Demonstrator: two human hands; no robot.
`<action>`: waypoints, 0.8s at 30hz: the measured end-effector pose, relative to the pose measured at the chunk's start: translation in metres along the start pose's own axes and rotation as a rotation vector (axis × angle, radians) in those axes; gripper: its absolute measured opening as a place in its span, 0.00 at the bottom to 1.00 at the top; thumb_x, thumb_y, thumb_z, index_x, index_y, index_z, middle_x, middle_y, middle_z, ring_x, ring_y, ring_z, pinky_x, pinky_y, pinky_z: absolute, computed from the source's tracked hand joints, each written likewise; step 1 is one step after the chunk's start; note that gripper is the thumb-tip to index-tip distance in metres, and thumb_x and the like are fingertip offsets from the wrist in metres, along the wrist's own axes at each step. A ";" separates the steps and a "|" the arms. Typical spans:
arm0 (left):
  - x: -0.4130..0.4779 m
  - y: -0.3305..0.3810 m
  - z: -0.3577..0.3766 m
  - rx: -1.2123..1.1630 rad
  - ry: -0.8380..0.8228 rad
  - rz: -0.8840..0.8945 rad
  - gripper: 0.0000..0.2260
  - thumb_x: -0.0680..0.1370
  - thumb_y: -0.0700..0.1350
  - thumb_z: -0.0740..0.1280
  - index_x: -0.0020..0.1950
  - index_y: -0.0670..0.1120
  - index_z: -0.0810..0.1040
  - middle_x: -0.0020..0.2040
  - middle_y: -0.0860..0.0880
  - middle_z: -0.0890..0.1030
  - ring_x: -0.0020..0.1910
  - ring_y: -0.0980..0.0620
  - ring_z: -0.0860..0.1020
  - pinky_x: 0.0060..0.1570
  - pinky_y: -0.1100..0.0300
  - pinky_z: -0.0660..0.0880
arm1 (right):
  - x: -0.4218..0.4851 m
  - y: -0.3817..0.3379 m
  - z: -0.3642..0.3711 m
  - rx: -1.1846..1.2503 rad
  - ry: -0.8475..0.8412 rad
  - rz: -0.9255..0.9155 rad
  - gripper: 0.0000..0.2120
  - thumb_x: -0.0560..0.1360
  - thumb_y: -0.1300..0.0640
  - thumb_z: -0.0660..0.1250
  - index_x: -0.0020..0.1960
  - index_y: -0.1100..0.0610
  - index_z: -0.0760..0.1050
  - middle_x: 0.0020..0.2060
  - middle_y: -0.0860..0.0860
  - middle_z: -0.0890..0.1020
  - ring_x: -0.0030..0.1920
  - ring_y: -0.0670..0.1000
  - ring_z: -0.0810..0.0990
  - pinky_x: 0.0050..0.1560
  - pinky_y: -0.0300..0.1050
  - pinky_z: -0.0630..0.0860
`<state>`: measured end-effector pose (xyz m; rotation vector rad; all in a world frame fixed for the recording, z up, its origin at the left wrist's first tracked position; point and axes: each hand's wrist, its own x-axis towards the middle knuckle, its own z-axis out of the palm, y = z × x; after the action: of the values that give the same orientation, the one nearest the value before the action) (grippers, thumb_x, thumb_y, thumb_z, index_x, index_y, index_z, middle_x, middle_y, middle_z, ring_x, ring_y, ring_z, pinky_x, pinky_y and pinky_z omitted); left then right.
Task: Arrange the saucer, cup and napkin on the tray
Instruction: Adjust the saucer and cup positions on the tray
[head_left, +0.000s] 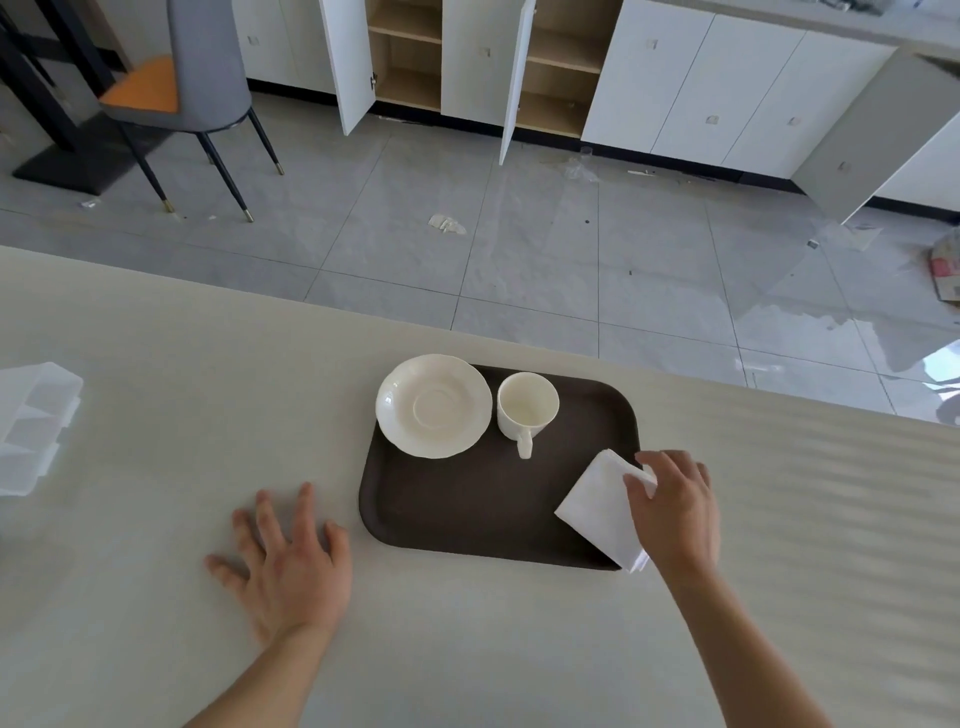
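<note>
Your left hand (283, 558) lay flat on the table (156, 389), fingers spread, holding nothing. Your right hand (672, 506) pinched the folded white napkin (597, 506) at the dark tray's (467, 509) right edge, one corner overhanging. Saucer (434, 405) and cup (527, 408) stood side by side at the far end. Napkin placement seemed the step in hand; next, slide it fully inside the rim.

Dark brown tray (467, 519) at frame centre. White saucer (434, 406) overhanging its upper-left corner. White cup (527, 406) upright beside saucer. Folded white napkin (602, 506) laid at tray's lower-right edge.
</note>
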<state>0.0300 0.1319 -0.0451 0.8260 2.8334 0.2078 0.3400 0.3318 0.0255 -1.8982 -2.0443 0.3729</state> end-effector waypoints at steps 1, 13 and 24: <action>-0.001 0.001 -0.001 -0.001 -0.003 0.000 0.25 0.78 0.53 0.60 0.75 0.56 0.64 0.77 0.41 0.60 0.77 0.38 0.52 0.70 0.29 0.46 | 0.003 0.006 -0.002 -0.114 -0.086 -0.003 0.17 0.75 0.55 0.71 0.63 0.54 0.78 0.61 0.52 0.78 0.64 0.57 0.71 0.53 0.50 0.74; -0.014 0.012 -0.021 -0.210 0.073 0.080 0.22 0.73 0.42 0.67 0.68 0.43 0.75 0.69 0.35 0.72 0.72 0.32 0.64 0.67 0.32 0.59 | 0.025 0.023 -0.028 -0.090 -0.387 0.102 0.04 0.71 0.55 0.69 0.42 0.54 0.81 0.38 0.51 0.82 0.42 0.57 0.80 0.36 0.45 0.73; -0.089 0.145 -0.030 -0.473 0.011 0.871 0.13 0.70 0.40 0.69 0.54 0.48 0.83 0.50 0.52 0.81 0.51 0.52 0.79 0.54 0.58 0.74 | 0.026 -0.005 -0.020 0.607 -0.103 0.446 0.01 0.73 0.57 0.68 0.45 0.54 0.77 0.39 0.51 0.82 0.41 0.54 0.82 0.45 0.57 0.83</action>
<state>0.1721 0.2023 0.0228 1.8290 2.0796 0.9343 0.3416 0.3572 0.0470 -1.9249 -1.3111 1.0772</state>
